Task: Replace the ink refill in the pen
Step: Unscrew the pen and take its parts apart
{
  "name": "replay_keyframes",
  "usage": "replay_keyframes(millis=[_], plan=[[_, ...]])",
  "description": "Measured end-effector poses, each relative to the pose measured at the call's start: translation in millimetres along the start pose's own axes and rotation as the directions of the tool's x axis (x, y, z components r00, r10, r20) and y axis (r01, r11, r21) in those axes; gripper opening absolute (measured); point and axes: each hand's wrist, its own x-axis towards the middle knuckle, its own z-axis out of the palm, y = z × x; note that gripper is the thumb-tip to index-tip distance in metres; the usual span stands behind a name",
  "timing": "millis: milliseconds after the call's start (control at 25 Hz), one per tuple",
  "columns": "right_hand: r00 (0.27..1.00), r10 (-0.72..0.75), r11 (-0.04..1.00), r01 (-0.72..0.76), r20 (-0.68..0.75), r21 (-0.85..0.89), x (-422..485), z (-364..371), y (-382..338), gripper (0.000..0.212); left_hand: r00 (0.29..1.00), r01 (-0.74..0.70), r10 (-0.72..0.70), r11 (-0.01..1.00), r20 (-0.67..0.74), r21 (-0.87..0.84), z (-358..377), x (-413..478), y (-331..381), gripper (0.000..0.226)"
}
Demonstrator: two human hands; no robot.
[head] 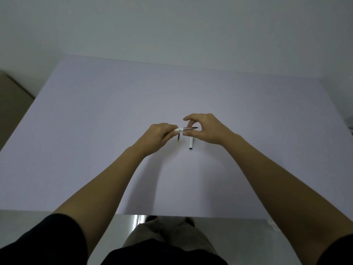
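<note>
My left hand (160, 133) is closed around a white pen barrel (178, 130), held level above the table. A thin dark refill (190, 128) sticks out of the barrel toward the right, its tip ending near my right palm. My right hand (206, 129) pinches that refill between thumb and fingers. On the table just below the hands lies a white pen cap (191, 144), pointing toward me. A second thin dark refill (178, 138) with a yellowish end shows beneath my left fingers; most of it is hidden.
The work surface is a wide pale lilac table (114, 121) against a plain wall. A brown cardboard box (11, 104) stands off the table's left edge. My legs show below the near edge.
</note>
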Motion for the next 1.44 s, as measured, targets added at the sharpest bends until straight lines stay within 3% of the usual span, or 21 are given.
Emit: replay_keyframes(millis=[160, 280, 360, 440, 520, 680, 840, 1000, 1120, 1240, 1440], plan=[[0.999, -0.023, 1.000, 0.023, 0.031, -0.014, 2.0, -1.7, 1.9, 0.017, 1.000, 0.009, -0.009, 1.000, 0.010, 0.001, 0.8, -0.2, -0.7, 0.023], [0.999, 0.025, 0.999, -0.026, 0.041, 0.037, 3.4, -2.4, 2.5, 0.031, 1.000, 0.023, -0.023, 1.000, 0.002, -0.016, -0.4, 0.6, -1.1, 0.023], [0.995, 0.076, 0.997, -0.077, 0.067, 0.014, 4.4, -1.6, 3.5, 0.027, 1.000, 0.015, -0.015, 1.000, 0.007, -0.009, -1.0, 0.7, -1.4, 0.024], [0.999, 0.017, 1.000, -0.018, 0.048, 0.002, 4.8, -1.9, 3.9, 0.019, 1.000, 0.006, -0.006, 1.000, 0.016, 0.003, -0.9, 1.0, -1.4, 0.024], [1.000, -0.016, 0.999, 0.015, 0.017, 0.044, 4.7, -3.6, 2.0, 0.027, 1.000, 0.019, -0.019, 1.000, 0.008, -0.003, -1.5, 1.3, -2.3, 0.024], [0.989, 0.135, 0.991, -0.135, 0.060, -0.008, 7.6, -1.6, 6.0, 0.040, 1.000, 0.026, -0.026, 1.000, 0.006, -0.011, -0.7, 0.8, -2.9, 0.022], [0.998, 0.047, 0.994, -0.050, 0.040, 0.099, 3.3, -4.6, 4.3, 0.015, 1.000, 0.006, -0.006, 1.000, -0.012, -0.006, 0.9, -0.6, -1.0, 0.021], [0.992, 0.115, 0.991, -0.118, 0.056, 0.062, 5.2, -2.2, 4.8, 0.025, 1.000, 0.019, -0.019, 0.999, -0.010, -0.031, 2.2, -0.9, -2.4, 0.022], [0.999, 0.047, 0.996, -0.048, 0.011, 0.079, 5.1, -2.6, 5.8, 0.009, 0.999, 0.034, -0.035, 0.997, -0.004, -0.073, 2.6, -1.7, -3.2, 0.023], [0.999, 0.021, 0.992, -0.017, -0.029, 0.128, 4.2, -4.9, 7.0, 0.018, 1.000, 0.028, -0.028, 0.997, -0.002, -0.076, 1.4, -3.1, -2.7, 0.033], [0.999, 0.040, 0.993, -0.036, -0.032, 0.113, 6.2, -4.1, 10.7, 0.011, 0.999, 0.042, -0.041, 0.996, 0.014, -0.077, 2.4, -4.0, -4.6, 0.029]])
